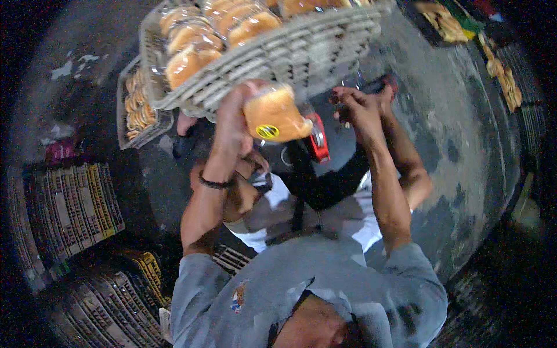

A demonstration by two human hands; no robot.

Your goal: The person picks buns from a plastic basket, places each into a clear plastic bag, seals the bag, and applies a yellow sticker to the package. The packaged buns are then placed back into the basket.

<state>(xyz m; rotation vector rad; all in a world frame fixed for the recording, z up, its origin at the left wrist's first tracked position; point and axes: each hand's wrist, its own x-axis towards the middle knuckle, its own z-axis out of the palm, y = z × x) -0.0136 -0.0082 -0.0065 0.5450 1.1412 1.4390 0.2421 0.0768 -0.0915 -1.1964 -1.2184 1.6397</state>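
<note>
My left hand (239, 117) grips a clear-wrapped bread bun pack (276, 115) with a round yellow sticker, just in front of the near wall of a pale plastic crate (270, 56). Several wrapped bun packs (191, 48) stand in rows in the left part of that crate. To the right of the pack, a red tape dispenser or similar tool (320, 138) rests between my legs. My right hand (354, 102) is near the crate's lower right side with its fingers curled; blur hides whether anything small lies between them.
A second crate of bread (141, 106) sits on the floor at the left. Stacked crates (74, 209) stand farther left, with another stack (109, 313) at the lower left. More bread (444, 21) lies at the upper right. My bare foot (385, 93) is beside my right hand.
</note>
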